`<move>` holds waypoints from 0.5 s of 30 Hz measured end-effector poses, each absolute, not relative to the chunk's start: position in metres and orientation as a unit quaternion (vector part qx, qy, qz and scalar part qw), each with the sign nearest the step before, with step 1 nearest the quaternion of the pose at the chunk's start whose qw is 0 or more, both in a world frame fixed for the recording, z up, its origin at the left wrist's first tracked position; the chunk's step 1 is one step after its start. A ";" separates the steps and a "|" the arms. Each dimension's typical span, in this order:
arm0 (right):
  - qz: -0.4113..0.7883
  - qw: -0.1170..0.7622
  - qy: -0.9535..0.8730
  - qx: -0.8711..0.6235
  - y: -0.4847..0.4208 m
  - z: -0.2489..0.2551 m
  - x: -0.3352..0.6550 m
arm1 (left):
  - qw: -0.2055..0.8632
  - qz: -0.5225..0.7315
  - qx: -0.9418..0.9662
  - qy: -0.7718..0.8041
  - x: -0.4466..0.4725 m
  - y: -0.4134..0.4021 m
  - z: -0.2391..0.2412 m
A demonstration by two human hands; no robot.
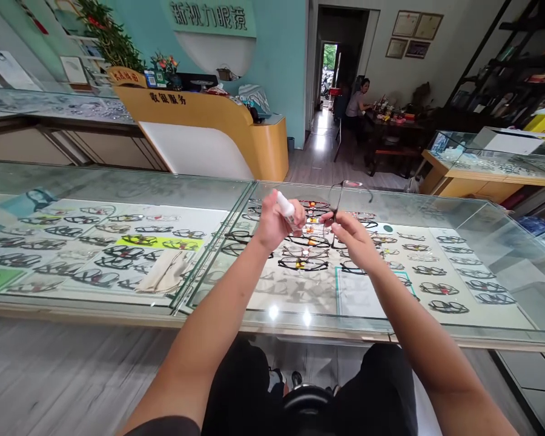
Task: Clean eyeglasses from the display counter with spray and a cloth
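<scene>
White bottle (285,206), seemingly, in left hand (274,225)

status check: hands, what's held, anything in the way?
Left hand gripping small white spray bottle. Right hand pinching dark-framed glasses upright above glass display counter. Nothing between bottle and glasses.

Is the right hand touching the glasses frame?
Touching. The head view shows the right hand pinching the glasses frame at its lower edge, with no gap; the left hand holds a white spray bottle.
</scene>
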State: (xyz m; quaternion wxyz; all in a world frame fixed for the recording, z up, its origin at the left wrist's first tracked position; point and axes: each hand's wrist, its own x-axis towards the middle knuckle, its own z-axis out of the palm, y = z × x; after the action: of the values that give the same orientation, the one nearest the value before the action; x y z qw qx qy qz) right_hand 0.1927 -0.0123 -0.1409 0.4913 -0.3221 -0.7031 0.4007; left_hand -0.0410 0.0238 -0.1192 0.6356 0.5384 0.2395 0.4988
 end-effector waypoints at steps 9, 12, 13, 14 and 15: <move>0.505 0.442 -0.685 -0.284 -0.021 -0.134 0.185 | 0.494 0.535 0.587 0.353 -0.026 0.025 -0.142; 0.514 0.437 -0.684 -0.278 -0.021 -0.136 0.183 | 0.461 0.527 0.606 0.377 -0.027 0.025 -0.140; 0.517 0.437 -0.683 -0.274 -0.021 -0.137 0.182 | 0.453 0.524 0.612 0.381 -0.027 0.025 -0.140; 0.519 0.438 -0.682 -0.271 -0.021 -0.137 0.182 | 0.448 0.521 0.618 0.383 -0.027 0.024 -0.140; 0.521 0.439 -0.681 -0.268 -0.021 -0.138 0.181 | 0.443 0.518 0.623 0.384 -0.027 0.024 -0.139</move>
State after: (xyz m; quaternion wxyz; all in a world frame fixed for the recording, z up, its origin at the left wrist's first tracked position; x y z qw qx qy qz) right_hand 0.1814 -0.0206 -0.1377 0.4389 -0.2683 -0.6814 0.5207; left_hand -0.0266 0.0243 -0.1392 0.4433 0.6226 0.3841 0.5179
